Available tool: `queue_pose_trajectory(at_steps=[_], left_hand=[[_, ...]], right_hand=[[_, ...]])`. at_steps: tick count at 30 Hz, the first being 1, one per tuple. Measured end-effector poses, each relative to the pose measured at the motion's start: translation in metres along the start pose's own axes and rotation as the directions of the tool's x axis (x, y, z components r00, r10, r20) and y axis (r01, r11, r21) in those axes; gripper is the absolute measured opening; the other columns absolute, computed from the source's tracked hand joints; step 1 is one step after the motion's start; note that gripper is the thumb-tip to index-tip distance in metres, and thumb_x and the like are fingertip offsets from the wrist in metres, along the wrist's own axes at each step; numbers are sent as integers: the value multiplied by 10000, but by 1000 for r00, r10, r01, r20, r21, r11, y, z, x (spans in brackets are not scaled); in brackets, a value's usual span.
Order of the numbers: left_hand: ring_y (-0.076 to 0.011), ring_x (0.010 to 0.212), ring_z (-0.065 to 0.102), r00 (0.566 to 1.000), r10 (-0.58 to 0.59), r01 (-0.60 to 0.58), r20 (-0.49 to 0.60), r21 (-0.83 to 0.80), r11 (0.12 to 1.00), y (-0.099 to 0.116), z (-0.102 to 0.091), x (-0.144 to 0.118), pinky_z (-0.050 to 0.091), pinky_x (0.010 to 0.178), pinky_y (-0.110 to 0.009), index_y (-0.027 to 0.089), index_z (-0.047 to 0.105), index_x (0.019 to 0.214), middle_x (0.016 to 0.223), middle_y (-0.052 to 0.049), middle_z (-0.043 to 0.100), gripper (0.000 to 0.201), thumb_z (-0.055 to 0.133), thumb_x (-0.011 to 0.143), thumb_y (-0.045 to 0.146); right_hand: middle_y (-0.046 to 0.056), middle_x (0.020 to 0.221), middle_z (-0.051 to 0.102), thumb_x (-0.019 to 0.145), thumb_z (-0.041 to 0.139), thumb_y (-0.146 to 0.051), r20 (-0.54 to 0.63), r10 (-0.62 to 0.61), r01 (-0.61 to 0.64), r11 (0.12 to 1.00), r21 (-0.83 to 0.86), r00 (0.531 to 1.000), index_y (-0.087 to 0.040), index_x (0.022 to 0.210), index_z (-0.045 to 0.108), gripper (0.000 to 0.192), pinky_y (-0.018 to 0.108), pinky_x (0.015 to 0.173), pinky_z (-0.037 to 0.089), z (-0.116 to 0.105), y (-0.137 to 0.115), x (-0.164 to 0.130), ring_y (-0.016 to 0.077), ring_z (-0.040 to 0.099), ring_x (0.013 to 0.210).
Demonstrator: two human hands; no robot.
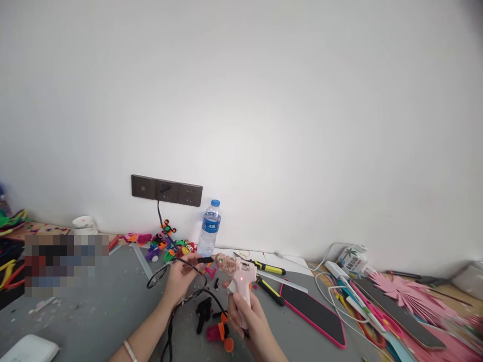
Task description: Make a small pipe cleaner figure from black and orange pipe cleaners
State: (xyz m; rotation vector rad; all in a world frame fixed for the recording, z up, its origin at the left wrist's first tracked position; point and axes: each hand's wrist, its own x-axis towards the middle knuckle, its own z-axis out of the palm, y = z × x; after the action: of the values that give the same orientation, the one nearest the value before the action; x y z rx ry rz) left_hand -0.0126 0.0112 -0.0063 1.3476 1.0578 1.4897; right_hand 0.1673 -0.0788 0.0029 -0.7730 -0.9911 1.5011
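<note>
Gluing step: right hand [247, 314] grips glue gun [241, 281], left hand [181, 276] pinches small piece [225, 262] at nozzle; next needs steady squeeze.

The right hand [247, 314] gripped a pale pink plastic glue gun [241, 279], its red light lit, nozzle touching a small fuzzy tan piece [225, 262] held by the left hand [180, 277]. A black cord [177, 301] looped beneath. A clear plastic water bottle [209, 229] stood by the white wall [264, 100].

Probably a craft workshop, glue gun [241, 281], pliers [269, 267], pipe-cleaner figures [169, 246]
</note>
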Motion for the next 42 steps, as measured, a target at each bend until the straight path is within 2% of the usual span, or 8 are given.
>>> queue_pose_trajectory(at_steps=[7, 20, 26, 42], left_hand=[[-206, 681, 643, 999, 25, -26, 28, 32, 999, -7, -1, 0, 526, 651, -299, 171, 724, 813, 708, -36, 689, 243, 743, 647, 348], [-214, 773, 656, 981, 169, -181, 100, 125, 976, -3, -5, -2, 537, 684, -292, 182, 740, 816, 830, -65, 710, 149, 678, 697, 248], [-220, 821, 655, 978, 168, -184, 125, 132, 974, -6, -7, -3, 530, 719, -295, 187, 733, 834, 862, -61, 707, 138, 669, 716, 223], [-200, 783, 623, 979, 180, -194, 100, 148, 970, 3, -5, -4, 508, 691, -281, 187, 696, 800, 833, -47, 661, 102, 671, 743, 268]], right_hand=[[-108, 442, 389, 765, 646, -636, -45, 75, -78, 993, -88, 996, -140, 988, 572, 549, 186, 348, 150, -1, 3, 3, 28, 227, 317], [-103, 445, 379, 780, 634, -617, -41, 82, -88, 983, -162, 996, -142, 939, 593, 503, 197, 361, 150, 3, -4, 0, 36, 231, 337], [-104, 440, 394, 792, 620, -615, -23, 87, -90, 977, -192, 996, -150, 903, 580, 481, 182, 344, 173, -1, -2, 1, 30, 249, 323], [-112, 438, 389, 809, 609, -607, 0, 106, -104, 976, -191, 994, -158, 848, 533, 457, 180, 337, 160, -6, -1, 3, 21, 240, 319]])
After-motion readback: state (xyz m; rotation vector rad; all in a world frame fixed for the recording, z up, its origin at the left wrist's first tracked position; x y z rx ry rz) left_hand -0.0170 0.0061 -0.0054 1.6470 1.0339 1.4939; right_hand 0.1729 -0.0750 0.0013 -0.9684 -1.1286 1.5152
